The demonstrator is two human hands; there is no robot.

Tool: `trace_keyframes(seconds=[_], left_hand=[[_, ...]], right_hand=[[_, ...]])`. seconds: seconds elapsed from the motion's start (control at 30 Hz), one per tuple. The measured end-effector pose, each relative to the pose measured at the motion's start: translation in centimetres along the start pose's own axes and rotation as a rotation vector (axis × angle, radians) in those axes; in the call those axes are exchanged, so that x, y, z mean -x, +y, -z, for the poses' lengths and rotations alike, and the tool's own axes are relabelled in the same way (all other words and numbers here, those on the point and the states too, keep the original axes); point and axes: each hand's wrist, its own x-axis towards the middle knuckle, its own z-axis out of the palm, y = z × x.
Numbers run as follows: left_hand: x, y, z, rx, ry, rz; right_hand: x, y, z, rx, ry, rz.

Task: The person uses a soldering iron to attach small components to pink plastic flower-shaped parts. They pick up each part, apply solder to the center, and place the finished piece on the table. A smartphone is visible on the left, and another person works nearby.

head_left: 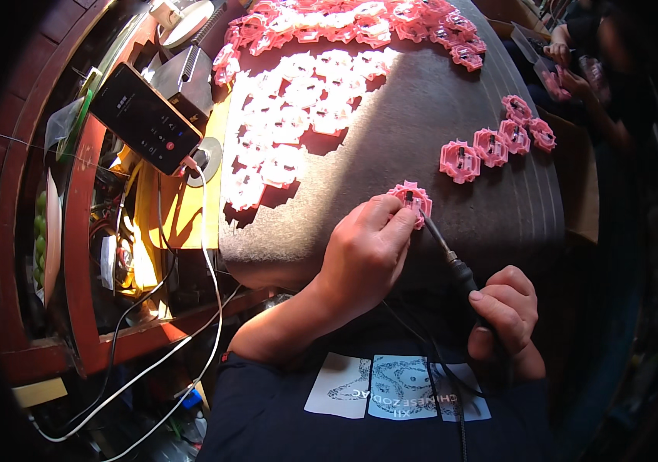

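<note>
Left hand (365, 250) has its grip pinched shut on a small pink plastic toothed part (413, 202) sitting on the dark grey padded desk (421, 123). Right hand (504, 316) is wrapped tight around a black-handled soldering iron (452, 258), tip touching that part. Four finished-looking pink pieces (498, 142) sit nearby, a sunlit pile (306, 108) farther back, and a black smartphone (146, 118) on the left.

hard sunlight falls from the upper left across the grey mat (421, 115), washing out the pink parts (298, 115) there to near white, while the right side and lower edge sink into deep shadow. the fisheye bends straight edges toward a black, vignetted rim, and detail is soft and smeared away from the centre
</note>
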Motion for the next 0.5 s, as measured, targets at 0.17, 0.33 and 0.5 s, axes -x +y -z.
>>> trace_keyframes(seconds=[0.17,0.33,0.5], left_hand=[[-0.01,0.05,0.03,-0.006,-0.003,0.001],[0.13,0.03,0.07,-0.012,-0.009,0.012],[0.04,0.13,0.13,-0.006,-0.011,0.014]], right_hand=[[0.08,-0.14,-0.05,-0.007,-0.004,0.009],[0.10,0.26,-0.63,-0.025,0.015,0.034],[0.11,0.21,-0.51,-0.016,0.008,0.038]])
